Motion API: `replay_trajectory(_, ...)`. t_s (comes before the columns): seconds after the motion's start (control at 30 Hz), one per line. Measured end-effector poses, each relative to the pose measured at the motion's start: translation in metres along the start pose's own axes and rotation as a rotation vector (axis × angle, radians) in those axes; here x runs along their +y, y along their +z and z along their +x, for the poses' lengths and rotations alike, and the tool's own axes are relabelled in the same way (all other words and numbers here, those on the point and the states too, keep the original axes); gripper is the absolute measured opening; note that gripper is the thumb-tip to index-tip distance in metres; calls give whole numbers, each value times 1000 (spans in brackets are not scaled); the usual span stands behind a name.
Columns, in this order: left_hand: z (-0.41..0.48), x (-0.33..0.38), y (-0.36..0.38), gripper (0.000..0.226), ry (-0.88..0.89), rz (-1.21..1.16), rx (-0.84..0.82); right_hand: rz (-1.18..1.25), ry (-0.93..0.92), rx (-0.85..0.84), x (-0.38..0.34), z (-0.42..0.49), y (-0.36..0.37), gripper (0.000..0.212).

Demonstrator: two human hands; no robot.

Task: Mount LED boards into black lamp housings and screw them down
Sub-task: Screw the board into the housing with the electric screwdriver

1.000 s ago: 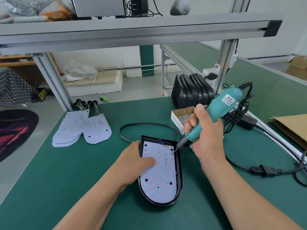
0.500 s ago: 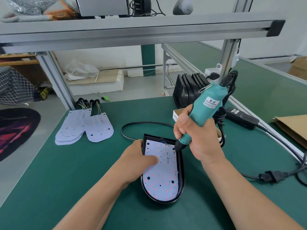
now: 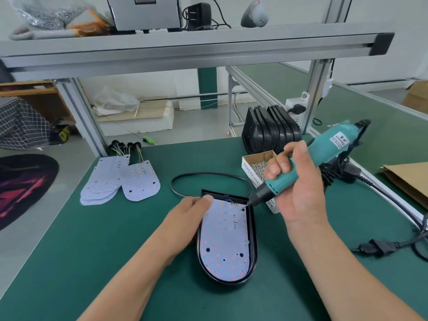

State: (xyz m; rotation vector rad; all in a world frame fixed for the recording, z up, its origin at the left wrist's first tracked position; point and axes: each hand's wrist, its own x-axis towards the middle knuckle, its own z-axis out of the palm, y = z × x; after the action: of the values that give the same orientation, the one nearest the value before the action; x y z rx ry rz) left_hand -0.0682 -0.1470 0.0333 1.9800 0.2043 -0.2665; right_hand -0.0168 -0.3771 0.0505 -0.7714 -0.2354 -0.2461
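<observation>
A black lamp housing [image 3: 253,242] lies on the green mat in front of me, with a white LED board [image 3: 223,246] dotted with red and orange LEDs seated inside it. My left hand [image 3: 185,220] rests on the housing's left rim, fingertips on the board's upper left corner. My right hand [image 3: 296,188] grips a teal electric screwdriver [image 3: 308,163], tilted down to the left. Its bit tip touches the board's upper right corner.
Spare LED boards [image 3: 120,181] with wire leads lie fanned at the left. A cardboard box of screws [image 3: 257,166] and a row of black housings [image 3: 271,130] stand behind the screwdriver. A black gasket loop [image 3: 208,174] lies beyond the housing. Power cables [image 3: 382,246] trail right.
The screwdriver has tilted lower to the right and its tip shifted to the board's upper right corner. My left fingers slid from the board's middle toward its upper left corner.
</observation>
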Motion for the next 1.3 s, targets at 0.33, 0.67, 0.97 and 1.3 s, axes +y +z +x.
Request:
replay_trajectory(0.33, 8, 2, -43, 39, -16, -1306, -119, 146, 70, 87, 10, 0, 0, 25)
replay_trajectory(0.67, 15, -1, -32, 27, -45, -1447, 176, 177, 91, 117, 10, 1, -1, 24)
replay_trajectory(0.97, -2, 6, -22, 22, 93, -865, -9, 205, 96, 98, 8, 0, 2, 22)
replay_trajectory(1.3, -20, 15, -8, 19, 318, -500, -36, 292, 40, 62, -3, -5, 16, 25)
